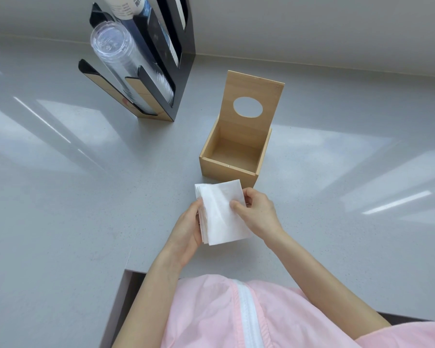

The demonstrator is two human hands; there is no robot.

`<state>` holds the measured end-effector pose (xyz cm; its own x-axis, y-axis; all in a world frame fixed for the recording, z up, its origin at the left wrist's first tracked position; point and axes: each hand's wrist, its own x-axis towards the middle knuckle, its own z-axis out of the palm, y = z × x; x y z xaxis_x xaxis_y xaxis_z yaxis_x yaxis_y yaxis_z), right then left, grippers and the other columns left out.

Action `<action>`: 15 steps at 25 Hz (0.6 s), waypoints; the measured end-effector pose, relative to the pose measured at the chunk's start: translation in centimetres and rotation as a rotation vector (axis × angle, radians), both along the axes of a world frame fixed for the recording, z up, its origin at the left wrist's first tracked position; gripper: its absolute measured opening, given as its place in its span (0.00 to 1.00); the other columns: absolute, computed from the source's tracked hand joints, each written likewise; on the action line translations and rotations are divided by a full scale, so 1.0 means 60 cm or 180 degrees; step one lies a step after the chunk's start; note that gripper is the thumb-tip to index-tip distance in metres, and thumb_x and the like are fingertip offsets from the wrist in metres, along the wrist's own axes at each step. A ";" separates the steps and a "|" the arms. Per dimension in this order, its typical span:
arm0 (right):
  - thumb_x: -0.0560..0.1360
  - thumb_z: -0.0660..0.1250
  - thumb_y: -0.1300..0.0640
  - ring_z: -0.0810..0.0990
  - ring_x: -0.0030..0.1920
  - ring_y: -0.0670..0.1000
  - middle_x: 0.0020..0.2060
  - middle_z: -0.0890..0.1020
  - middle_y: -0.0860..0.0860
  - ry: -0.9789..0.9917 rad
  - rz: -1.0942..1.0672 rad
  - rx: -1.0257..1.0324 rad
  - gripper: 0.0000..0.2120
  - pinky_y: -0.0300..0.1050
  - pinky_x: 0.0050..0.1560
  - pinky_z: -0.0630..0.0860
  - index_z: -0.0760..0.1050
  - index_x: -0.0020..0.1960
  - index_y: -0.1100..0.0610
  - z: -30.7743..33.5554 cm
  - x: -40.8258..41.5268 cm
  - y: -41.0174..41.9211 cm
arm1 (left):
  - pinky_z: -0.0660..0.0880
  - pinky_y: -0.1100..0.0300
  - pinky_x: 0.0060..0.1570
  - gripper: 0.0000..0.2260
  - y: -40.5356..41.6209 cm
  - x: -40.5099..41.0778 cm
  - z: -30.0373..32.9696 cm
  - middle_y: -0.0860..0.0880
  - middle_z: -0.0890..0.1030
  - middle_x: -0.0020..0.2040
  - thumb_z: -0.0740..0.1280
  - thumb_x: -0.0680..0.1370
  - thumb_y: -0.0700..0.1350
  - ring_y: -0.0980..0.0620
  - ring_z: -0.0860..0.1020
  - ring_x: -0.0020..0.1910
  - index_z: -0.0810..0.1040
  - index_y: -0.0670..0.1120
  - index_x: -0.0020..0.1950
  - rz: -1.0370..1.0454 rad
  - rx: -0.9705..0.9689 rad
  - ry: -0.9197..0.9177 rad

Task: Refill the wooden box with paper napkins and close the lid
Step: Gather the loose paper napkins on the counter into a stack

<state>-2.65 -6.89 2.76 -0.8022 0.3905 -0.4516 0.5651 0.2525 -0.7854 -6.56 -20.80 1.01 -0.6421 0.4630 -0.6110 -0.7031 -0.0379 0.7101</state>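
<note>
A light wooden box (227, 170) stands on the grey counter, its inside bare. Its hinged lid (254, 90), with an oval hole in it, stands upright at the far side. Just in front of the box I hold a stack of white paper napkins (220, 214) above the counter. My left hand (186, 229) grips the stack from its left edge and underneath. My right hand (255, 209) pinches the right side, thumb on the top sheet.
A black and wood cup dispenser (158, 71) stands at the back left, holding clear plastic cups (121, 54) and lids. The grey counter (86, 197) meets a wall behind. The counter's front edge lies near my pink jacket (236, 317).
</note>
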 end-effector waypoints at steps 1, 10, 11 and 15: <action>0.75 0.62 0.59 0.75 0.44 0.50 0.43 0.78 0.49 0.0000 -0.0003 -0.0013 0.08 0.36 0.36 0.68 0.76 0.52 0.59 0.000 0.000 -0.001 | 0.77 0.55 0.47 0.18 -0.002 0.000 0.000 0.47 0.82 0.52 0.52 0.80 0.52 0.51 0.80 0.50 0.75 0.46 0.61 -0.0004 0.0044 -0.0035; 0.74 0.63 0.59 0.76 0.44 0.49 0.44 0.79 0.49 0.0059 -0.0093 -0.0076 0.09 0.34 0.35 0.69 0.76 0.53 0.58 -0.004 0.000 -0.014 | 0.78 0.61 0.40 0.15 -0.015 0.007 -0.002 0.45 0.82 0.51 0.61 0.78 0.44 0.49 0.80 0.47 0.73 0.40 0.63 -0.0151 -0.0250 0.0173; 0.74 0.62 0.59 0.76 0.44 0.49 0.44 0.78 0.49 0.0054 -0.0081 -0.0086 0.09 0.34 0.35 0.69 0.76 0.53 0.58 -0.004 0.000 -0.017 | 0.79 0.62 0.39 0.14 -0.017 0.008 -0.002 0.45 0.82 0.50 0.61 0.78 0.43 0.50 0.80 0.46 0.73 0.40 0.62 -0.0137 -0.0288 0.0195; 0.75 0.63 0.56 0.75 0.46 0.47 0.47 0.77 0.47 0.0069 -0.0084 -0.0213 0.11 0.32 0.38 0.69 0.73 0.57 0.57 -0.003 0.003 -0.022 | 0.78 0.61 0.38 0.12 -0.021 0.008 -0.002 0.47 0.82 0.47 0.61 0.78 0.41 0.51 0.81 0.43 0.74 0.41 0.61 0.0026 -0.0361 0.0181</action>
<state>-2.48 -8.23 2.55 -0.8019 0.3810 -0.4601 0.5536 0.1842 -0.8122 -6.10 -22.03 0.87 -0.6807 0.3875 -0.6216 -0.6615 0.0394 0.7489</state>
